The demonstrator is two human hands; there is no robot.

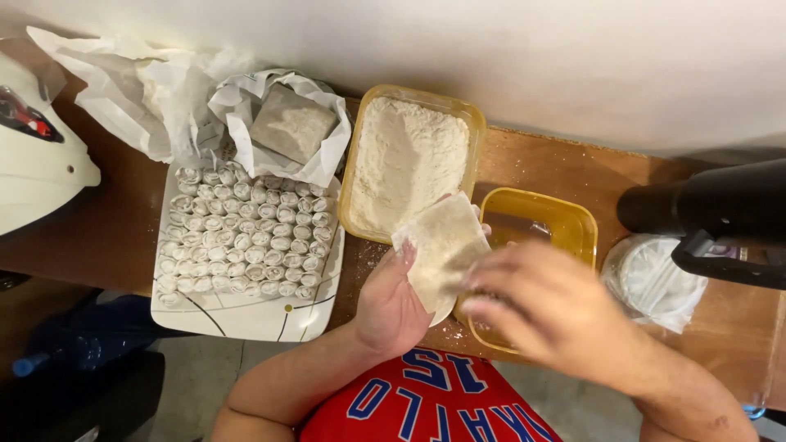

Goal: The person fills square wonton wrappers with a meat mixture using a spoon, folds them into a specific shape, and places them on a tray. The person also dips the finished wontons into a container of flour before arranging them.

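My left hand (391,304) holds a thin square dough wrapper (440,245) flat on its palm and fingers, above the table's front edge. My right hand (540,303) hovers over the wrapper's right side, fingers bent and blurred, touching or almost touching it. Below the right hand sits a yellow plastic tub (573,223), its contents mostly hidden. A second yellow tub (470,115) full of white flour stands just behind the wrapper.
A white rectangular tray (246,319) at the left carries several rows of small folded dumplings (246,233). Behind it lies crumpled paper (237,106) around a stack of wrappers (291,123). A bagged white round item (651,282) and a black object (720,205) lie at right on the brown table (106,229).
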